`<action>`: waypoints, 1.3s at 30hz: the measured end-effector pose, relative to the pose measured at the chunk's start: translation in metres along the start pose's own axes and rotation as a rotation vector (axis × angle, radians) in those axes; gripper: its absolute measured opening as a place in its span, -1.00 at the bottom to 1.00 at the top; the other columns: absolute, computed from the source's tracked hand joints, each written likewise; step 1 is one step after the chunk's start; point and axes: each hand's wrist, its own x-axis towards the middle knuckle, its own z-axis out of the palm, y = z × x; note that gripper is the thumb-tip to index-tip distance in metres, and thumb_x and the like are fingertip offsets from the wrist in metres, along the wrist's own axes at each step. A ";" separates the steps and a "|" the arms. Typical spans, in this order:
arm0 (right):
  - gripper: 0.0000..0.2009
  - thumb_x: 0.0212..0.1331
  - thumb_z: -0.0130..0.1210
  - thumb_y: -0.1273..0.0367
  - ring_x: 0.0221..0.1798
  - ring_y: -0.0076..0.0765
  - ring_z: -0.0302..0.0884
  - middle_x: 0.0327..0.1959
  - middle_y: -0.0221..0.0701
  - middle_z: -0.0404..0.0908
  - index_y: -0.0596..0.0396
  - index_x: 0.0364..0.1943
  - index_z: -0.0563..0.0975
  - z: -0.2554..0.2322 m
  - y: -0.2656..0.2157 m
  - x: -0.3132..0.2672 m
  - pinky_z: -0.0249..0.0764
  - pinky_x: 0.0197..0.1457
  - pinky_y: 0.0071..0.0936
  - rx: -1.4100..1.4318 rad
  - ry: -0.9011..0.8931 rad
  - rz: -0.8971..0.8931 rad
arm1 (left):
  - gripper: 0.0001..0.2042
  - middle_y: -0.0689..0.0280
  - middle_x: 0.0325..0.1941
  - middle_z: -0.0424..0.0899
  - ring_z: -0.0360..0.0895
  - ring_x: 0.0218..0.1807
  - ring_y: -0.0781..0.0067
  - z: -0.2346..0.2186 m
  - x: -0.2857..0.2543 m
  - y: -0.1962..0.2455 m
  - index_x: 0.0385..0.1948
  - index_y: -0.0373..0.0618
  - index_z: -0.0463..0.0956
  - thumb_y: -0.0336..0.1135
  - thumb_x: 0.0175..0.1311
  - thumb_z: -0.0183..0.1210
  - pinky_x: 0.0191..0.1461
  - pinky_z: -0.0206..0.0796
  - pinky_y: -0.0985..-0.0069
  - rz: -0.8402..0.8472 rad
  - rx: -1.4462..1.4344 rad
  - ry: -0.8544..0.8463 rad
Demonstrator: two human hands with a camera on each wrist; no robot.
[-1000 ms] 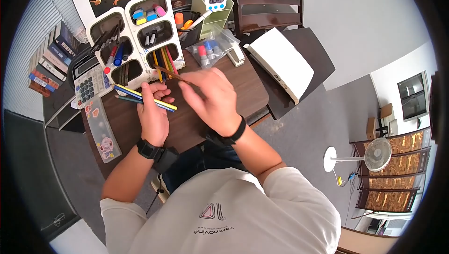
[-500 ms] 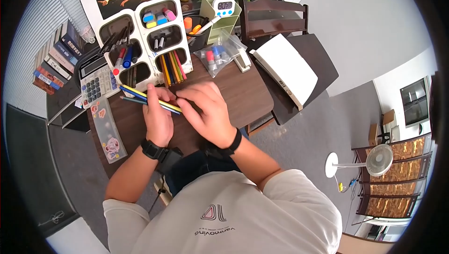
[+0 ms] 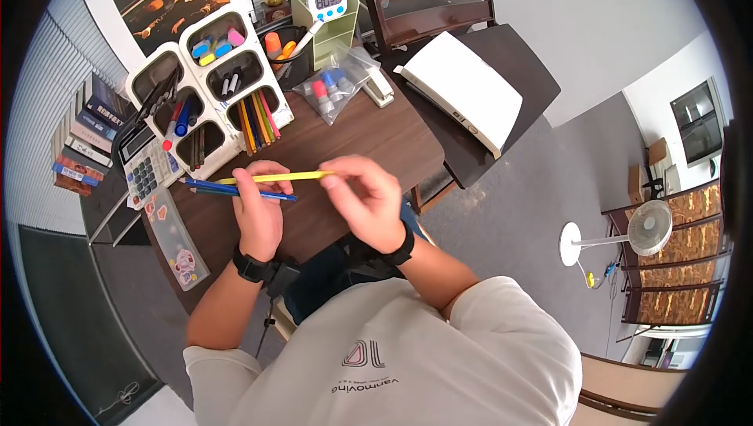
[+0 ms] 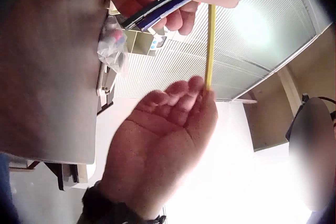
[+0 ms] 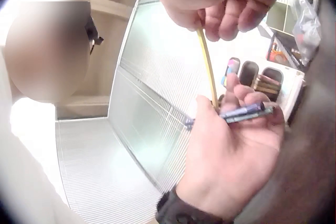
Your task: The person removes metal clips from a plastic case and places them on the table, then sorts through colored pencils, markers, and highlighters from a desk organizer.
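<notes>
Between thumb and fingers, my left hand [image 3: 259, 218] holds a blue pencil [image 3: 205, 184] and a dark teal pencil [image 5: 251, 115], side by side across the palm. My right hand [image 3: 365, 198] pinches one end of a yellow pencil [image 3: 294, 176]. Its other end lies at the left thumb, above the blue one. In the left wrist view the yellow pencil [image 4: 210, 50] spans the gap between both hands. Just beyond the hands, several coloured pencils [image 3: 259, 122] stand in the near right compartment of a white desk organizer [image 3: 227, 125].
Markers, highlighters and pens fill other organizer compartments. To its right are a black pen cup [image 3: 292, 73], a clear bag [image 3: 333, 85] with glue-like tubes and a white stapler [image 3: 378, 87]. A calculator [image 3: 149, 173] and a stickered case [image 3: 174, 238] lie left.
My right hand has left a brown pencil in the organizer's coloured pencil compartment and come back to my left hand. It now pinches the yellow pencil, which has shifted right from the bundle.
</notes>
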 end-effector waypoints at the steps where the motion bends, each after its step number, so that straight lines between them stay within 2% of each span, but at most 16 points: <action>1: -0.82 0.41 0.21 0.60 -0.10 -0.49 0.69 -0.13 -0.29 0.73 0.23 0.04 0.63 -0.004 0.001 0.001 0.60 0.01 -0.50 0.113 0.077 -0.054 | -0.37 0.23 -0.34 0.62 0.51 -0.30 0.46 -0.001 -0.001 -0.001 -0.25 -0.24 0.55 0.19 0.73 -0.25 -0.14 0.36 0.47 0.023 0.008 -0.046; 2: -0.80 0.44 0.13 0.64 -0.08 -0.43 0.70 -0.09 -0.23 0.72 0.26 0.07 0.57 -0.010 0.000 0.004 0.61 0.06 -0.49 0.129 0.084 -0.112 | -0.38 0.25 -0.38 0.61 0.51 -0.33 0.47 -0.002 0.001 -0.003 -0.27 -0.23 0.54 0.18 0.73 -0.25 -0.16 0.37 0.48 0.040 -0.018 -0.028; 3: -0.79 0.35 0.24 0.64 -0.11 -0.43 0.70 -0.15 -0.27 0.76 0.25 0.02 0.65 -0.008 -0.005 0.010 0.59 0.02 -0.49 0.186 0.180 -0.135 | -0.38 0.25 -0.38 0.61 0.51 -0.33 0.47 -0.002 0.002 -0.003 -0.27 -0.23 0.54 0.18 0.73 -0.25 -0.16 0.37 0.48 0.044 -0.022 -0.021; 6: -0.78 0.25 0.31 0.62 -0.19 -0.30 0.70 -0.22 -0.27 0.76 0.20 -0.04 0.67 -0.014 -0.007 0.035 0.59 -0.08 -0.42 -0.191 0.112 -0.289 | -0.40 0.25 -0.39 0.61 0.50 -0.33 0.47 -0.002 0.006 0.001 -0.27 -0.21 0.53 0.17 0.73 -0.24 -0.16 0.38 0.48 0.015 -0.001 0.091; 8: -0.76 0.14 0.40 0.58 -0.25 -0.15 0.67 -0.27 -0.29 0.73 0.13 -0.10 0.68 -0.004 -0.008 0.052 0.59 -0.14 -0.32 -0.416 0.064 -0.379 | -0.46 0.24 -0.26 0.64 0.58 -0.22 0.43 -0.001 0.009 -0.001 -0.31 -0.14 0.52 0.15 0.71 -0.16 -0.09 0.43 0.44 -0.040 -0.062 0.224; 10: -0.78 0.18 0.39 0.54 -0.23 -0.08 0.68 -0.29 -0.26 0.72 0.11 -0.10 0.68 0.008 0.003 0.061 0.59 -0.13 -0.26 -0.485 -0.019 -0.390 | -0.49 0.23 -0.20 0.65 0.62 -0.16 0.42 -0.003 0.010 -0.001 -0.32 -0.11 0.51 0.14 0.71 -0.11 -0.06 0.46 0.42 -0.060 -0.093 0.299; 12: -0.79 0.20 0.38 0.52 -0.22 -0.07 0.69 -0.29 -0.25 0.73 0.12 -0.09 0.68 0.019 0.012 0.064 0.60 -0.11 -0.25 -0.497 -0.053 -0.372 | -0.52 0.22 -0.11 0.66 0.66 -0.05 0.39 -0.007 0.013 0.001 -0.36 -0.07 0.49 0.12 0.70 -0.07 0.01 0.50 0.37 -0.058 -0.106 0.260; 14: -0.79 0.26 0.34 0.49 -0.18 -0.04 0.71 -0.27 -0.21 0.73 0.15 -0.05 0.68 0.028 0.016 0.065 0.61 -0.09 -0.23 -0.396 -0.069 -0.186 | -0.52 0.22 -0.11 0.66 0.67 -0.04 0.38 -0.009 0.016 0.002 -0.36 -0.06 0.49 0.12 0.70 -0.07 0.02 0.50 0.36 -0.073 -0.101 0.251; 17: -0.78 0.30 0.31 0.46 -0.17 -0.02 0.72 -0.27 -0.19 0.73 0.18 -0.01 0.67 0.035 0.022 0.066 0.62 -0.06 -0.22 -0.359 -0.079 -0.114 | -0.52 0.22 -0.14 0.67 0.67 -0.04 0.37 -0.011 0.016 0.002 -0.37 -0.06 0.49 0.12 0.70 -0.07 0.03 0.51 0.36 -0.095 -0.115 0.229; 20: -0.78 0.32 0.29 0.45 -0.19 -0.03 0.72 -0.26 -0.18 0.74 0.19 0.00 0.68 0.032 0.020 0.067 0.62 -0.08 -0.22 -0.382 -0.119 -0.074 | -0.51 0.24 -0.25 0.64 0.64 -0.12 0.41 -0.008 0.018 0.006 -0.41 -0.05 0.46 0.12 0.70 -0.08 -0.02 0.49 0.39 -0.099 -0.106 0.204; 24: -0.81 0.31 0.31 0.43 -0.23 -0.08 0.71 -0.27 -0.21 0.73 0.18 -0.04 0.68 0.024 0.006 0.049 0.62 -0.12 -0.25 -0.444 -0.080 -0.147 | -0.48 0.38 -0.41 0.41 0.40 -0.29 0.47 -0.003 0.012 0.007 -0.49 0.00 0.30 0.14 0.71 -0.14 -0.12 0.31 0.44 -0.056 -0.043 0.171; 27: -0.81 0.27 0.39 0.36 -0.27 -0.18 0.69 -0.32 -0.31 0.71 0.12 -0.13 0.69 0.018 -0.007 0.017 0.62 -0.21 -0.30 -0.329 -0.226 0.067 | -0.47 0.39 -0.47 0.34 0.29 -0.37 0.50 -0.002 0.011 0.007 -0.50 -0.01 0.29 0.13 0.73 -0.17 -0.22 0.21 0.45 -0.034 -0.041 0.149; 29: -0.81 0.24 0.42 0.34 -0.27 -0.17 0.69 -0.33 -0.33 0.71 0.08 -0.15 0.69 0.021 -0.001 -0.001 0.62 -0.22 -0.27 -0.327 -0.277 0.012 | -0.47 0.39 -0.49 0.33 0.27 -0.40 0.50 0.000 0.007 0.003 -0.49 -0.03 0.31 0.12 0.73 -0.18 -0.25 0.18 0.45 -0.053 -0.046 0.145; 30: -0.80 0.24 0.45 0.36 -0.30 -0.31 0.68 -0.26 -0.32 0.73 0.12 -0.14 0.72 0.021 0.005 -0.006 0.61 -0.23 -0.35 -0.319 -0.279 0.022 | -0.47 0.39 -0.49 0.32 0.26 -0.40 0.51 0.000 0.005 0.002 -0.49 -0.03 0.31 0.12 0.74 -0.19 -0.26 0.17 0.46 -0.063 -0.040 0.107; 33: -0.81 0.22 0.45 0.38 -0.29 -0.26 0.68 -0.30 -0.32 0.73 0.11 -0.15 0.72 0.020 0.016 -0.006 0.60 -0.21 -0.32 -0.336 -0.223 -0.089 | -0.46 0.38 -0.49 0.32 0.25 -0.39 0.52 -0.001 0.003 0.001 -0.49 -0.04 0.30 0.14 0.74 -0.21 -0.26 0.15 0.46 -0.045 -0.010 0.004; 39: -0.84 0.24 0.42 0.41 -0.29 -0.28 0.67 -0.32 -0.32 0.72 0.09 -0.14 0.73 0.012 0.010 -0.005 0.58 -0.22 -0.34 -0.370 -0.326 -0.033 | -0.44 0.37 -0.44 0.34 0.27 -0.37 0.51 -0.002 0.002 -0.003 -0.47 -0.07 0.30 0.17 0.73 -0.22 -0.24 0.17 0.45 0.013 0.001 -0.112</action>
